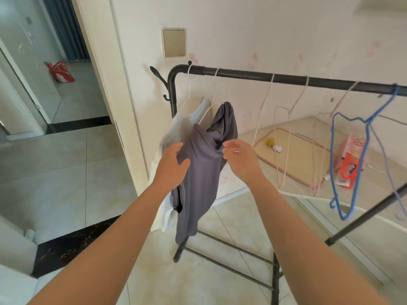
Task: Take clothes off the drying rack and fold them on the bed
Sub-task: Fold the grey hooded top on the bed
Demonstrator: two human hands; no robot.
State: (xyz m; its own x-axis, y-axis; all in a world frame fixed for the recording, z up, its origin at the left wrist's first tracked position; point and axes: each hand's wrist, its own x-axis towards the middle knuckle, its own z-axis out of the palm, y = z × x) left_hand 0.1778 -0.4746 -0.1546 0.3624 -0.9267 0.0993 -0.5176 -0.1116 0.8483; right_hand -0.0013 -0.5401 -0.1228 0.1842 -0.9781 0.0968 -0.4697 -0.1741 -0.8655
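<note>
Left hand [174,164] clamps the grey shirt [204,172] between thumb and fingers. The right hand [240,160] has its fingers loosely apart, just beside the cloth.

We record a home interior. Evidence: black metal drying rack [286,78] with a blue wire hanger [354,150], standing on glossy beige floor tiles [66,177] by a scuffed cream wall [264,29]; open doorway [72,95] onto a hallway; woven straw floor mat [294,156].
</note>
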